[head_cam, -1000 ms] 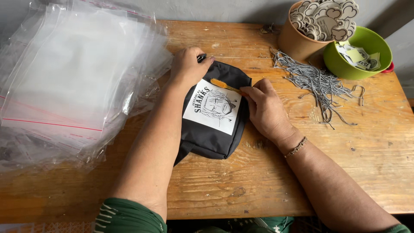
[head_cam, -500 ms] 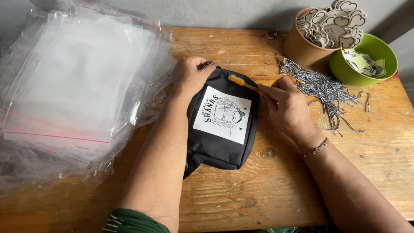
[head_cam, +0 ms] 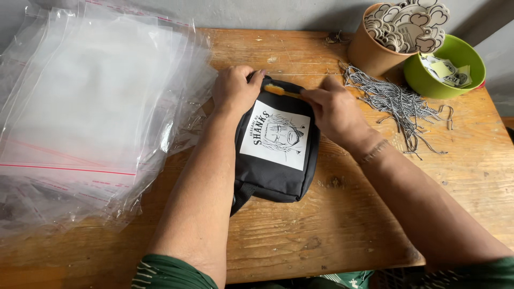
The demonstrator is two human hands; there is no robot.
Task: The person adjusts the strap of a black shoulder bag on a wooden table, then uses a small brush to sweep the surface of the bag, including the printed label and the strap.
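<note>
1. Forearms came in from the near edge of the desk (head_cam: 342,235), meeting over the black pouch (head_cam: 273,171), which lay flat on the wood just right of the stack of clear plastic bags (head_cam: 91,107).
2. The pouch looked like soft padded fabric with a white printed panel on its face; I judged it light, floppy and easy to crush, not fragile, with cloth that would not slip.
3. The left hand (head_cam: 235,88) was closed over the pouch's far left corner, pinning it down.
4. The right hand (head_cam: 334,109) sat at the far right corner, its grip pinched on an orange zipper strip (head_cam: 281,91) running along the far edge.
5. Best holds, I judged, were those two far corners or the strap at its near left side, since the middle would sag.
6. Beyond the pouch to the right lay a heap of grey cords (head_cam: 396,101), then a brown cup of cut-out tags (head_cam: 375,51) and a green bowl (head_cam: 450,80) holding paper slips.
</note>
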